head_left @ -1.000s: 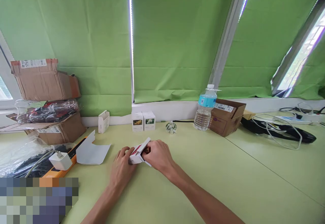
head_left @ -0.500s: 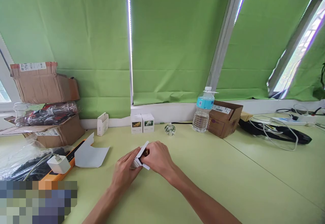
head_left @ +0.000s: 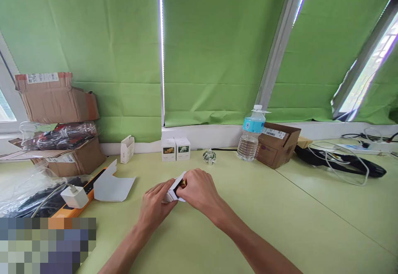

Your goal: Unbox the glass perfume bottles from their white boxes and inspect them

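Note:
My left hand [head_left: 157,201] is wrapped round a small white cardboard box [head_left: 169,196], tilted with its open end to the right. At that opening my right hand [head_left: 199,189] pinches a small gold-coloured piece [head_left: 184,183], whose lower part is hidden in the box and behind my fingers. Beyond my hands stand two small white boxes with flower pictures, one with a yellow picture [head_left: 168,149] and one with a white picture [head_left: 183,149]. A round clear glass piece with green tints [head_left: 209,156] sits to their right.
An opened white carton [head_left: 127,149] and a white paper sheet [head_left: 113,185] are on the left, near a white charger [head_left: 74,197] and stacked cardboard boxes [head_left: 60,100]. A water bottle [head_left: 251,135], a brown box [head_left: 276,145] and a black object with cables [head_left: 342,164] are at right.
The right hand has drawn slightly up and right from the box, and a bit more dark interior shows at its opening. The whole view has shifted slightly.

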Demonstrator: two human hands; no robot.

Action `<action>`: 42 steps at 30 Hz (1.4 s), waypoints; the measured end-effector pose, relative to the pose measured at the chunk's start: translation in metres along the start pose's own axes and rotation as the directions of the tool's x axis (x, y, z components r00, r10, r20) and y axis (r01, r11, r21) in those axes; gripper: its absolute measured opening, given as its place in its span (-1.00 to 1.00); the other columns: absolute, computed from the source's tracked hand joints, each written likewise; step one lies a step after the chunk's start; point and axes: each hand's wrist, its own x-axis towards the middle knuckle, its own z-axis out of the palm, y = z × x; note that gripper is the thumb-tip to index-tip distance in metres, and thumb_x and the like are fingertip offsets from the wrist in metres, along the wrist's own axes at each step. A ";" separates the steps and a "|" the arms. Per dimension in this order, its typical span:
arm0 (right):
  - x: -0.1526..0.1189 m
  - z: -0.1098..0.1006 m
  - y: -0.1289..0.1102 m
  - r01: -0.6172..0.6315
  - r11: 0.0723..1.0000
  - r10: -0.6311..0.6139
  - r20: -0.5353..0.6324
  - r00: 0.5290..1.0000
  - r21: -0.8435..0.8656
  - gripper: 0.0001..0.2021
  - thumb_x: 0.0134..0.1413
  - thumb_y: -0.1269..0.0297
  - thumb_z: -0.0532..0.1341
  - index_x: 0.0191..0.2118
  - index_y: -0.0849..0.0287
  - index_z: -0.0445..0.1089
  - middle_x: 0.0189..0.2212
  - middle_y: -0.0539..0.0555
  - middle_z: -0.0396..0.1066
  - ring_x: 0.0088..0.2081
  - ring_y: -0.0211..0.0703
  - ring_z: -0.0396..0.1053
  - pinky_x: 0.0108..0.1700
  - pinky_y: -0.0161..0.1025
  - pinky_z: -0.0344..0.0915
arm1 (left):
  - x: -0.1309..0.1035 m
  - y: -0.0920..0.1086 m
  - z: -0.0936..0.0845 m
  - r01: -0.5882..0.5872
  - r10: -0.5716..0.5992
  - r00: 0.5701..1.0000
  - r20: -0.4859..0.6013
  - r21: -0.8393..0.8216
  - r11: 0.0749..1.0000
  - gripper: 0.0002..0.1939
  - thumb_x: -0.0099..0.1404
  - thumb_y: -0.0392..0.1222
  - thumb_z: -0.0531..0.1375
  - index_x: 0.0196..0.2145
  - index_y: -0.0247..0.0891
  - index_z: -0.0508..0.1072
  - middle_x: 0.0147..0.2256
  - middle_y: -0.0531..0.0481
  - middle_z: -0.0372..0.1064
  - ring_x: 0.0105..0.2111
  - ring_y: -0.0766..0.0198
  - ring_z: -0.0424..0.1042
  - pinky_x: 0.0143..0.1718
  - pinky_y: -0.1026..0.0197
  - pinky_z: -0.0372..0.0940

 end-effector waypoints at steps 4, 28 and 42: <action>-0.001 -0.006 0.002 0.005 1.000 -0.005 0.005 1.000 -0.013 -0.80 -0.22 0.28 0.16 -0.54 0.08 0.56 -0.65 0.09 0.36 -0.62 -0.26 0.20 -0.55 -0.24 -0.19 | 0.000 -0.003 0.000 -0.010 0.010 1.000 -0.019 -0.015 1.000 -0.52 0.19 -0.25 0.22 0.07 -0.03 0.36 -0.01 0.06 0.45 -0.05 0.17 0.46 0.00 0.23 0.34; -0.002 -0.022 0.009 0.031 0.996 -0.031 -0.004 1.000 0.083 -0.78 -0.15 0.26 0.14 -0.55 0.09 0.55 -0.65 0.05 0.28 -0.61 -0.27 0.08 -0.53 -0.24 -0.21 | 0.002 -0.022 0.004 -0.110 0.108 0.991 -0.079 -0.017 0.994 -0.55 0.21 -0.25 0.23 0.07 -0.05 0.33 -0.04 0.04 0.48 -0.09 0.16 0.48 -0.17 0.20 0.39; -0.006 -0.033 0.010 0.086 0.939 -0.071 -0.057 0.996 0.334 -0.80 -0.25 0.38 0.12 -0.73 0.16 0.08 -0.65 -0.09 -0.19 -0.55 -0.30 -0.27 -0.58 -0.27 -0.27 | 0.004 -0.026 0.004 -0.105 0.106 0.991 -0.087 0.009 0.994 -0.59 0.22 -0.20 0.22 0.04 -0.09 0.37 -0.07 0.01 0.49 -0.10 0.13 0.50 -0.20 0.20 0.40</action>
